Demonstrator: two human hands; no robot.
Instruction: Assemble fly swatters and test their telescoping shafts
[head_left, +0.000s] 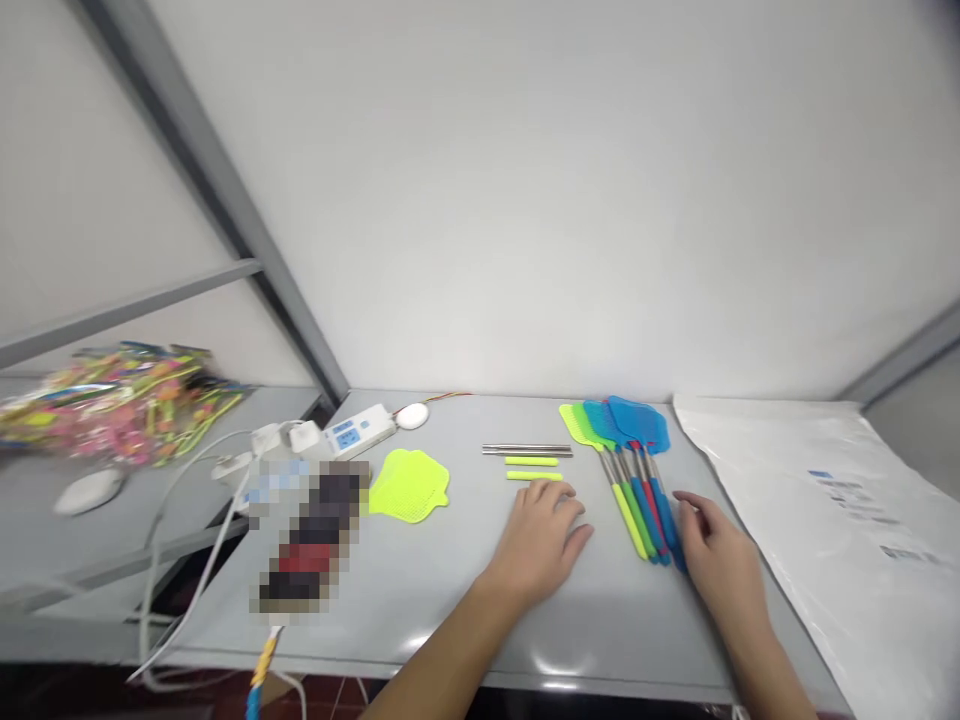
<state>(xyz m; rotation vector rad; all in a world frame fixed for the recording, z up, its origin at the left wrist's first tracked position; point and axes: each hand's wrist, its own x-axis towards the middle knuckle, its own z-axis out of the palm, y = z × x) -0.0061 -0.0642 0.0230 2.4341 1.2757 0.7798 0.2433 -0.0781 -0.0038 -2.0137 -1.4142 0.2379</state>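
Observation:
My left hand (540,535) rests palm down on the grey table, fingers spread, with nothing in it. Just beyond its fingertips lie two yellow handle grips (532,476), and behind these are thin metal rods (527,450). Beside my right hand (724,560) is a row of fly swatters (637,480) with yellow, green, blue and red handles, their heads overlapping toward the wall. That hand is loosely curved, thumb and forefinger apart, close to the rightmost blue handle; whether it touches it is unclear. Loose yellow swatter heads (411,487) lie farther left.
A white plastic bag (840,510) covers the table's right side. At the left are a power strip (360,432), white cables (199,580), a white round object (412,416) and a pixelated item (315,540). Colourful packaged goods (135,395) lie on the neighbouring table, past a metal post.

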